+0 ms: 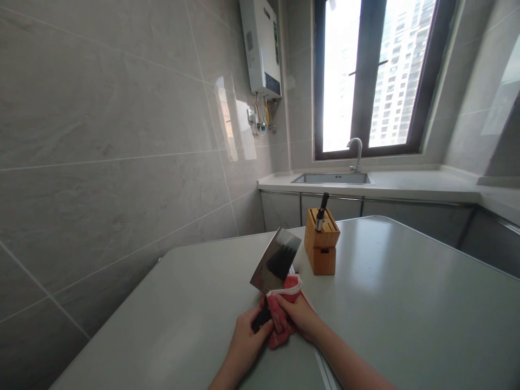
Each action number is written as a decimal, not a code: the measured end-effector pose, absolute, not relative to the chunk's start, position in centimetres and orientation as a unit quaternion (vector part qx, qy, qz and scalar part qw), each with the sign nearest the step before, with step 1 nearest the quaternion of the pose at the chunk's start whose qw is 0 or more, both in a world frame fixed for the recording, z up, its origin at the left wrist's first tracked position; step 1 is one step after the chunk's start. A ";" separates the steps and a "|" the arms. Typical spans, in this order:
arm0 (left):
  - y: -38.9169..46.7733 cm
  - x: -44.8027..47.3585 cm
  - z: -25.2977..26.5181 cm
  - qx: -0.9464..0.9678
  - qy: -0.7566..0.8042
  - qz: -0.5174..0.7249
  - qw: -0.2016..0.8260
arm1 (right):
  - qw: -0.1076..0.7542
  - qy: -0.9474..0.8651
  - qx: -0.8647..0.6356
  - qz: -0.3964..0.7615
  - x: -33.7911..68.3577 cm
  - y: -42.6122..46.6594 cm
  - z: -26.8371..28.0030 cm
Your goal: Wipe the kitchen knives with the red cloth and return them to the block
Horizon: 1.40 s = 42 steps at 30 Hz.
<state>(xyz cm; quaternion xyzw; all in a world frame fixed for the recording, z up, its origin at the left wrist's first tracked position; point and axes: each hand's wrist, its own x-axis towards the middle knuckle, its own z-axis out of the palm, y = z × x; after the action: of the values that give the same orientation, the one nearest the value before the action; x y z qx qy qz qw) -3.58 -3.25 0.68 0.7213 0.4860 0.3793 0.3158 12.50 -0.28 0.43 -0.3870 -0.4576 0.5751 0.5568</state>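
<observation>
My left hand (246, 337) is closed around the black handle of a cleaver (273, 262), whose broad steel blade tilts up and away above the table. In my right hand (301, 317) is a red cloth (280, 319) with a white edge, bunched against the cleaver near where handle meets blade. Part of the handle is hidden by the cloth and my fingers. Beyond the hands stands a wooden knife block (323, 244), with a black-handled tool (322, 211) upright in one of its slots.
The pale table (195, 303) has a seam (325, 368) running toward me under my right forearm. A tiled wall (122, 108) borders its left side. Farther back are a counter (414, 179), a sink (333, 179) with a faucet (357, 151), and a wall-mounted water heater (262, 49).
</observation>
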 end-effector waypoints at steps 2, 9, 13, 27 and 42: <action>-3.1 -3.6 0.5 0.719 0.493 0.382 0.306 | 0.557 -0.466 -0.411 0.551 12.6 -0.2 0.3; -2.7 -3.9 0.4 0.700 0.524 0.396 0.281 | 0.573 -0.405 -0.365 0.612 13.0 -0.2 0.6; -2.6 -4.0 0.6 0.669 0.534 0.421 0.302 | 0.590 -0.321 -0.299 0.678 13.0 0.1 0.8; -2.3 -4.0 -0.2 0.655 0.520 0.419 0.353 | 0.549 -0.414 -0.309 0.658 13.4 0.1 0.1; -4.0 -2.5 1.6 0.744 0.476 0.341 0.321 | 0.547 -0.437 -0.366 0.613 12.7 -0.6 1.0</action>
<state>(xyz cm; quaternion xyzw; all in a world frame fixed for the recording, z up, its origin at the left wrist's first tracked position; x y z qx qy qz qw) -2.45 -4.04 1.56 0.7443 0.4763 0.3408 0.3209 12.68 -0.62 1.04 -0.3665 -0.4370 0.6131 0.5467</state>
